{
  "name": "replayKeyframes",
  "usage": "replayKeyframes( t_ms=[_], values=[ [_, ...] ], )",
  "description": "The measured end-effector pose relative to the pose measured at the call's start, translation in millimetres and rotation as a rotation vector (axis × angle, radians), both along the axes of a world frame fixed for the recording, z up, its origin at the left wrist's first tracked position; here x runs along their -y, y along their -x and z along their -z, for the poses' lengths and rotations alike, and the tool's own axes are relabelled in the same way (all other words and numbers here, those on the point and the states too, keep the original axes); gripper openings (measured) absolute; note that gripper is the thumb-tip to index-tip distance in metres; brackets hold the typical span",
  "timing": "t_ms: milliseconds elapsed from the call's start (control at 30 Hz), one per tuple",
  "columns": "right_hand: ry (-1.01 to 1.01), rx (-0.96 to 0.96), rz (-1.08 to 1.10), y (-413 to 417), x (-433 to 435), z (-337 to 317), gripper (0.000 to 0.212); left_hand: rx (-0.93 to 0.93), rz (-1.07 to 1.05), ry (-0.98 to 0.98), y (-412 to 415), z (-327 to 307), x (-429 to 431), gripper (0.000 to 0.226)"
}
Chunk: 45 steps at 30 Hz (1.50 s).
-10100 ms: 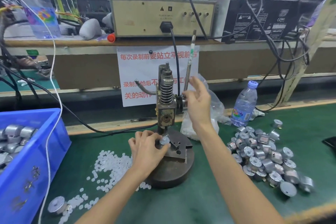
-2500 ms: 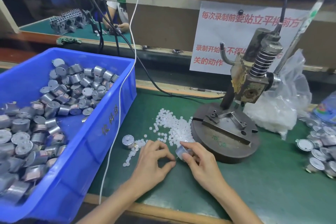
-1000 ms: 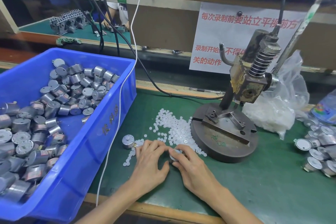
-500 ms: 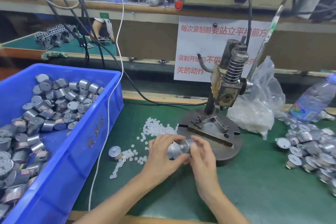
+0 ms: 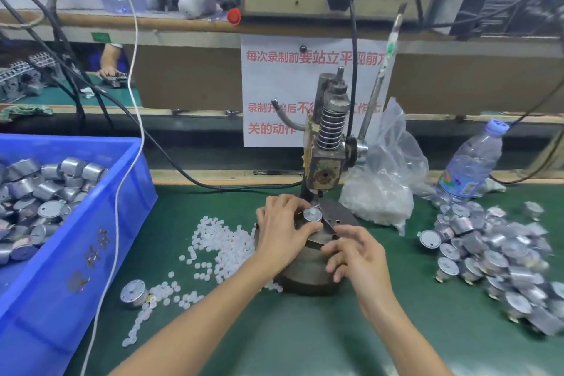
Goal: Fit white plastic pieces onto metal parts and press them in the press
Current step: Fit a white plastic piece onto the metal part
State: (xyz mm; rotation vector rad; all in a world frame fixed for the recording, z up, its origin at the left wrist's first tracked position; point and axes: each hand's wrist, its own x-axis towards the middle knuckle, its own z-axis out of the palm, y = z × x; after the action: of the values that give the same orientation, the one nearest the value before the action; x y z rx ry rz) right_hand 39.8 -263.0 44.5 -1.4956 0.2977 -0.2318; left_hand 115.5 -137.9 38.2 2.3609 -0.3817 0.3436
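The left hand (image 5: 282, 230) grips a round metal part (image 5: 312, 215) between thumb and fingers and holds it on the fixture plate (image 5: 340, 214) of the hand press (image 5: 326, 159), just under the ram. The right hand (image 5: 355, 255) hovers beside it over the round base (image 5: 308, 279), with fingers loosely bent and nothing in them. White plastic pieces (image 5: 218, 241) lie scattered on the green mat (image 5: 305, 339) to the left. A blue bin (image 5: 85, 241) holds more metal parts, and a pile of parts (image 5: 494, 256) lies on the right.

Green-matted bench (image 5: 305, 345) under a seemingly wooden shelf (image 5: 183, 23).
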Motion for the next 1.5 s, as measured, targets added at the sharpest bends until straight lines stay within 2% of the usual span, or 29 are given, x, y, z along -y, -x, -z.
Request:
replayKeyframes(
  t_ms=[133, 300, 400, 467, 533, 600, 733, 800, 900, 1200, 1400, 1500],
  values=[
    [0.206, 0.205, 0.157, -20, 12, -31, 0.025, 0.046, -0.013, -0.047, -3, 4, 0, 0.034],
    [0.406, 0.521, 0.413, -64, 25, -121, 0.017, 0.053, -0.005, -0.071, -4, 0, 0, 0.034],
    [0.504, 0.447, 0.393, -98, 32, -176, 0.036, 0.032, -0.004, -0.083, -4, -2, 0, 0.035],
    [0.481, 0.410, 0.308, -108, 32, -195, 0.031, 0.016, -0.001, -0.092, -4, -4, 0, 0.035],
    [0.504, 0.447, 0.323, -106, 28, -197, 0.020, 0.007, -0.001, -0.096, -5, -5, -1, 0.034],
    [0.474, 0.589, 0.389, -90, 22, -184, 0.009, 0.009, -0.001, -0.087, -4, -4, -1, 0.034],
    [0.341, 0.889, 0.415, -49, 9, -146, 0.020, 0.017, 0.013, -0.039, -3, -1, -2, 0.035],
    [0.332, 0.945, 0.371, -38, 5, -128, 0.014, 0.025, 0.012, -0.040, -3, -1, -2, 0.035],
    [0.315, 0.986, 0.340, -33, 3, -113, 0.011, 0.042, 0.000, -0.054, -4, 0, -2, 0.036],
    [0.295, 1.010, 0.441, -38, -2, -107, 0.017, 0.091, -0.035, -0.085, -2, 6, 1, 0.034],
    [0.247, 0.818, 0.315, -40, 2, -119, 0.041, 0.083, -0.038, -0.110, -1, 0, 2, 0.030],
    [0.245, 0.741, 0.292, -34, 4, -106, 0.035, 0.098, -0.049, -0.081, 8, -1, 3, 0.030]
  ],
)
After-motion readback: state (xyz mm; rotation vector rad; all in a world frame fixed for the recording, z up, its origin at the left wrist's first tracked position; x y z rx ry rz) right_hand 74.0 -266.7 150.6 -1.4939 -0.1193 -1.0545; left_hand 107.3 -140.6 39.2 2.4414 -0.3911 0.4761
